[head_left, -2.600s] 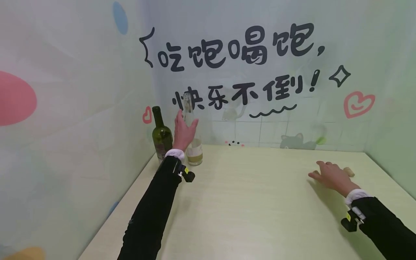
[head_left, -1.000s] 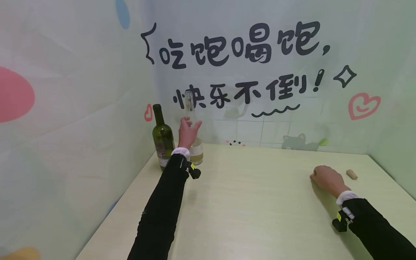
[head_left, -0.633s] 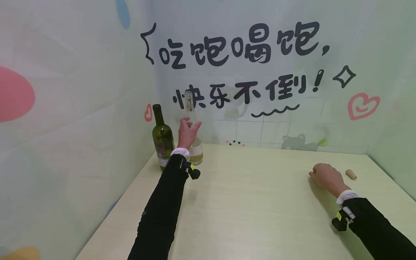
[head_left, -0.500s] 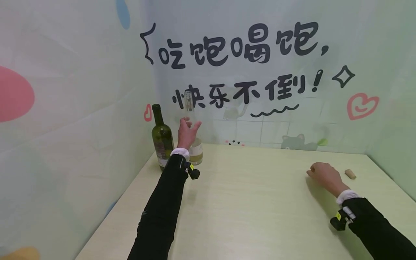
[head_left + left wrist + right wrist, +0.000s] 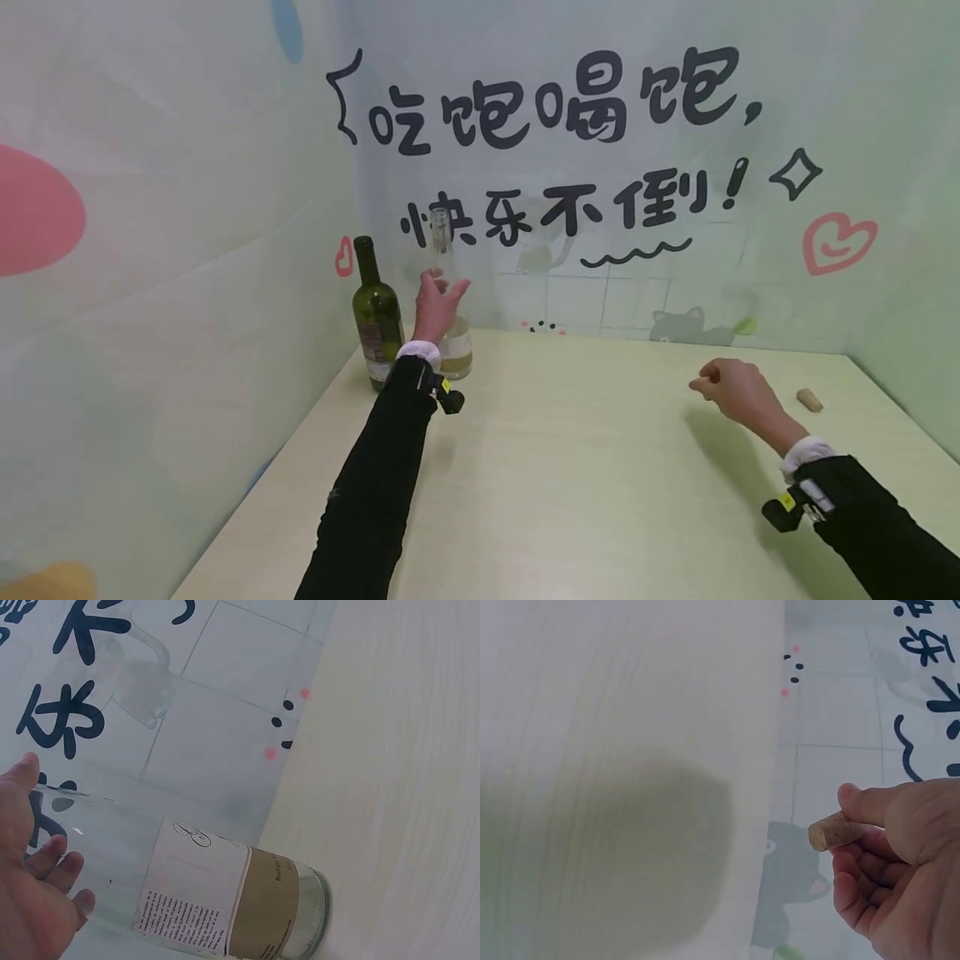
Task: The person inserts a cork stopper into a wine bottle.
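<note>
In the head view my left hand (image 5: 437, 310) is at the upper part of a clear glass bottle (image 5: 456, 350), which stands upright at the table's back left. The left wrist view shows the thumb and bent fingers curled about the clear bottle (image 5: 199, 881), above its white and tan label. My right hand (image 5: 738, 390) is raised over the right side of the table. Between thumb and fingers it pinches a cork (image 5: 832, 831), plain in the right wrist view but hidden by the hand in the head view.
A dark green wine bottle (image 5: 377, 329) stands upright just left of the clear one. Another cork (image 5: 809, 400) lies on the pale table (image 5: 570, 467), right of my right hand. Printed walls close off the back and both sides.
My right hand, earlier spread low over the table, has closed on a cork, lifted and moved a little left. My left hand has slid slightly down the clear bottle.
</note>
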`<action>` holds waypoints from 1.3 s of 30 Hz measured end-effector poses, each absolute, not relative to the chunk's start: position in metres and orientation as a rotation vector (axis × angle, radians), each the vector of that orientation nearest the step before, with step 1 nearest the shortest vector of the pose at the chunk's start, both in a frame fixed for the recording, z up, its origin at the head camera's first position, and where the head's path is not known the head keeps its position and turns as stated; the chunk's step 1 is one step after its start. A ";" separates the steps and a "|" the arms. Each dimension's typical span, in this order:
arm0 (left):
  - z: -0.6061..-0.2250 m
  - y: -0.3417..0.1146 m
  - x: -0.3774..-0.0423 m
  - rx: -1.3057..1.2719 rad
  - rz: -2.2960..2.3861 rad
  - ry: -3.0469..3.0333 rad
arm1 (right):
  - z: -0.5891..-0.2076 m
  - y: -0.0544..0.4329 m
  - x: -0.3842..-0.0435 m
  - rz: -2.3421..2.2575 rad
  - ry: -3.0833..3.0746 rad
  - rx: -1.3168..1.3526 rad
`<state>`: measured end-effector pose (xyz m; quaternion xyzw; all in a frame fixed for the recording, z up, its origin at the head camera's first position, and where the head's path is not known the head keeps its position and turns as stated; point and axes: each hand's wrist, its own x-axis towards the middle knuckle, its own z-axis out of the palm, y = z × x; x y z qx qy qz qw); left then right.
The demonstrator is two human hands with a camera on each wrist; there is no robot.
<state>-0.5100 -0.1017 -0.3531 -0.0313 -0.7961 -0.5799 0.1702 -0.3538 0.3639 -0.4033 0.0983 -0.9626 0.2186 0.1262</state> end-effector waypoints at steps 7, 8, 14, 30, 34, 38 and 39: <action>-0.352 -0.096 -0.503 -0.096 -1.643 -2.289 | -0.384 0.342 -0.344 0.693 -2.694 0.301; -0.352 -0.096 -0.501 -0.097 -1.643 -2.294 | -0.382 0.339 -0.342 0.701 -2.680 0.307; -0.354 -0.093 -0.491 -0.135 -1.658 -2.324 | -0.374 0.321 -0.331 0.734 -2.615 0.353; -0.358 -0.067 -0.479 -0.259 -1.646 -2.339 | -0.337 0.282 -0.312 0.819 -2.498 0.440; -0.358 -0.060 -0.470 -0.300 -1.636 -2.355 | -0.329 0.275 -0.308 0.819 -2.477 0.463; -0.357 -0.055 -0.463 -0.347 -1.648 -2.352 | -0.319 0.270 -0.303 0.828 -2.472 0.465; -0.356 -0.054 -0.461 -0.357 -1.647 -2.356 | -0.317 0.270 -0.301 0.829 -2.469 0.464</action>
